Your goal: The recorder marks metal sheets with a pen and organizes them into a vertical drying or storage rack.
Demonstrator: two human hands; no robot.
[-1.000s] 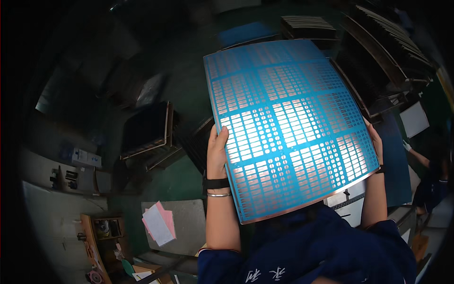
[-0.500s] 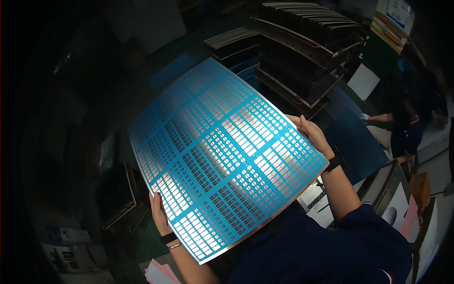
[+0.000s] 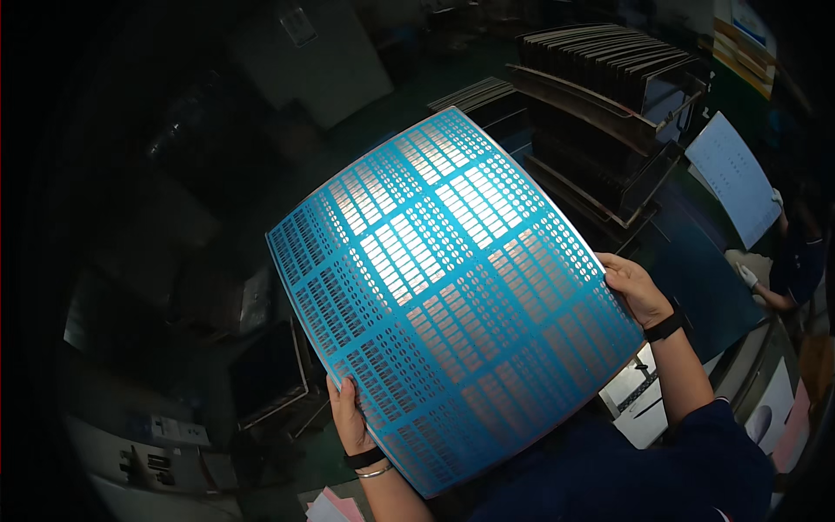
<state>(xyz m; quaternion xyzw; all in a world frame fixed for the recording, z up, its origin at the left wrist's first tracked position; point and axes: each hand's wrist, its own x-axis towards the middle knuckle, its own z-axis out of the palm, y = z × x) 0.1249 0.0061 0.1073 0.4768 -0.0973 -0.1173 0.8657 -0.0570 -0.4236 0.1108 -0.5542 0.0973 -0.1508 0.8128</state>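
You are holding a large blue perforated sheet (image 3: 452,304) up in front of you, tilted so that one corner points up and away and the opposite corner hangs low near your body. Rows of small slots and round holes cover it in blocks, and light shines through the upper middle blocks. Your left hand (image 3: 348,418) grips the lower left edge, fingers closed around it with the thumb on the face toward you. Your right hand (image 3: 633,287) clasps the right edge the same way, fingers curled behind the sheet. Each wrist wears a dark band.

Behind the sheet, at the upper right, a dark rack (image 3: 609,96) holds many thin panels standing on edge. To the right of it, another person (image 3: 796,252) in gloves holds up a pale sheet (image 3: 735,174). Below your right forearm lie white papers (image 3: 639,400) on the surface. At the lower left, a dark framed tray (image 3: 265,374) sits in the gloom, and pink papers (image 3: 335,506) show just beside your left wrist.
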